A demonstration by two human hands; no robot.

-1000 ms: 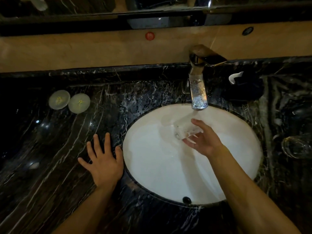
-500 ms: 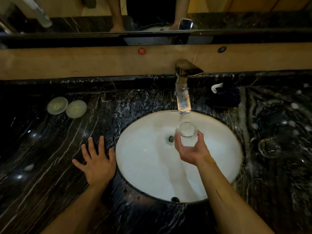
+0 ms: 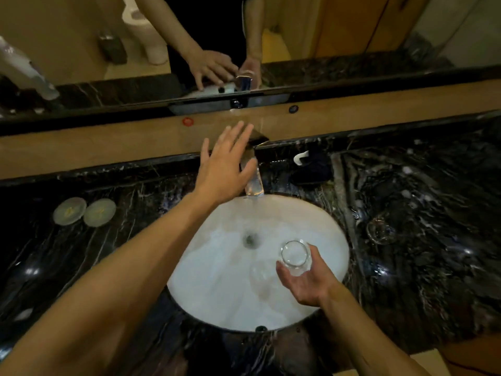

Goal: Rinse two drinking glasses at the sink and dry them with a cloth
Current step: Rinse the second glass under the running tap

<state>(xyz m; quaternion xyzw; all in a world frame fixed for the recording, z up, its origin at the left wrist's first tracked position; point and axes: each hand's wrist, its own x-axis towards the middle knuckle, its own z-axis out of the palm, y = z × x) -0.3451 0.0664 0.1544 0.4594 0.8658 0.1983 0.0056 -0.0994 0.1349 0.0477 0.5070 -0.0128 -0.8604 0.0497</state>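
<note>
Two drinking glasses show around the white oval sink [image 3: 217, 294]: one glass [image 3: 295, 257] is held upright over the sink's right half, mouth up, and a second glass [image 3: 381, 230] stands on the dark marble bench [image 3: 433, 240] just right of the sink (its outline is blurred, so whether it is upright or on its side I cannot tell). The right hand [image 3: 307, 283] is turned palm up over the sink's right side, its fingers [image 3: 315, 253] curled round the lower part of the held glass, the thumb against the glass's left wall. The left hand [image 3: 226, 166] reaches across the sink's far rim to the faucet [image 3: 254, 183], which rises behind the sink; its fingers [image 3: 238, 137] are straight and spread, lying over the faucet's top, and whether they press the lever or only hover I cannot tell. The drain [image 3: 251, 239] sits near the sink's middle, left of the held glass. Left of the sink, well apart from it, two pale round coasters [image 3: 84, 212] lie side by side on the bench, touching. Behind the sink and right of the faucet lies a dark cloth [image 3: 311, 169] with a white tag. Above the sink's back ledge a mirror [image 3: 352, 36] reflects both hands.
</note>
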